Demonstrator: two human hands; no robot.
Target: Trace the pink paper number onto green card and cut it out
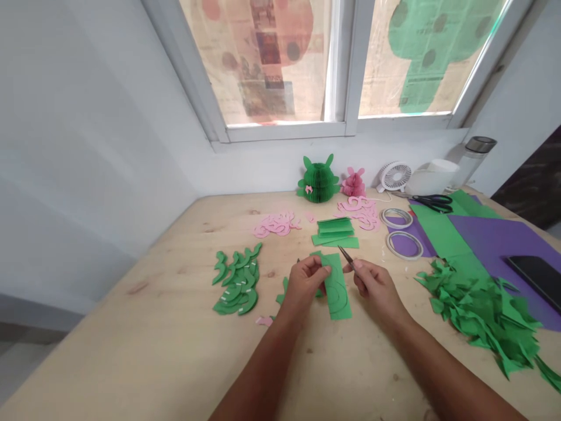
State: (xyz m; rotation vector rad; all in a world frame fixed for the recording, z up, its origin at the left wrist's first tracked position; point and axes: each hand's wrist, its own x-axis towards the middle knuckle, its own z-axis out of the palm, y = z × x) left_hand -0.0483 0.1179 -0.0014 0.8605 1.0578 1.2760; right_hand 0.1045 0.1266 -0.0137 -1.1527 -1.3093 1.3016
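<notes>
My left hand [305, 280] pinches a green paper strip [337, 295] by its upper left edge. Curved outlines are drawn on that strip, which hangs lengthwise toward me. In my right hand [372, 282], just to the right of the strip, is a pair of small scissors [345, 255], dark and pointed. Their tips point up and left, apart from the strip's drawn lines; the handles are hidden in my fingers. Cut green pieces [283, 290] lie partly hidden behind my left hand, with a pink piece [264, 321] beside my left forearm.
Green curved cutouts [236, 286] lie left. Folded green strips [335, 228] and pink cutouts [277, 224] are farther back. Honeycomb paper figures [318, 182], a fan [394, 176], tape rolls [404, 245] and black-handled scissors [436, 203] stand or lie beyond. Green scraps [486, 316] and a phone [537, 279] are right.
</notes>
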